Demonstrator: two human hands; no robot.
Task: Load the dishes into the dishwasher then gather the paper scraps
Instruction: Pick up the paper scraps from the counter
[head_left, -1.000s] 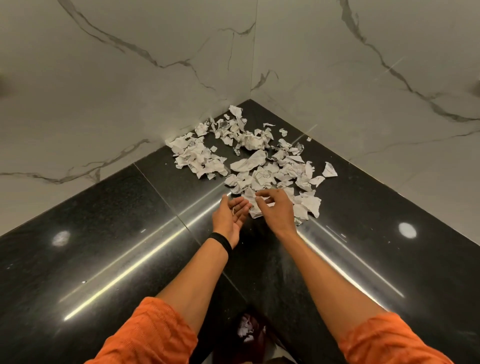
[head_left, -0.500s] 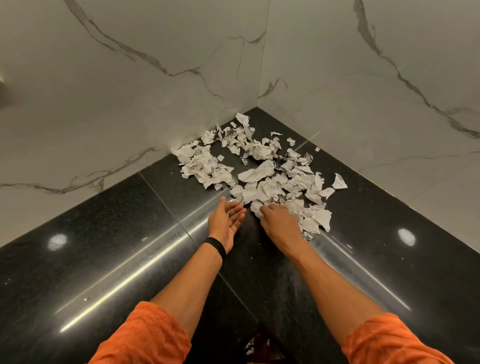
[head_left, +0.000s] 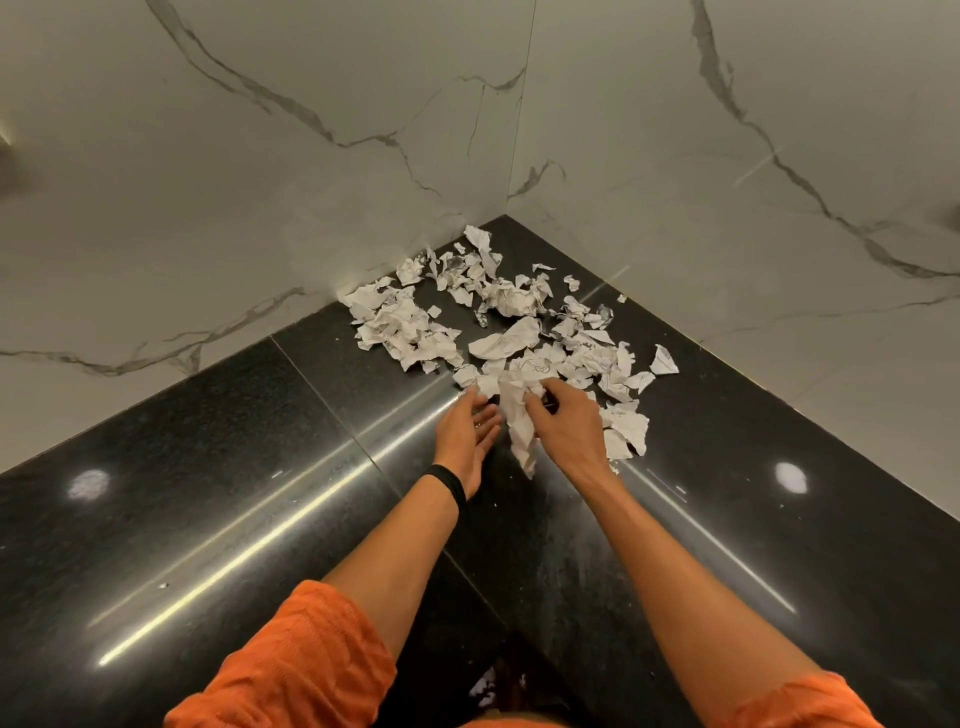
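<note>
The right hand (head_left: 569, 421) pinches a long crumpled scrap (head_left: 519, 431) hanging toward six o'clock, the spread left hand (head_left: 467, 431) cupped just beside it at nine o'clock, the paper scraps (head_left: 498, 322) at twelve.

walls (head_left: 311, 156): white stone with grey wiggly lines, two meet in a corner | counter (head_left: 208, 467): black, shiny, speckled, thin seams | light: round bright spots and long streaks shine on it

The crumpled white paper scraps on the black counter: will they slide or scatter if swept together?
The crumpled white paper scraps look light and limp; the piece in the right hand droops. On the glossy black counter they would probably slide easily, though small bits may scatter.
</note>
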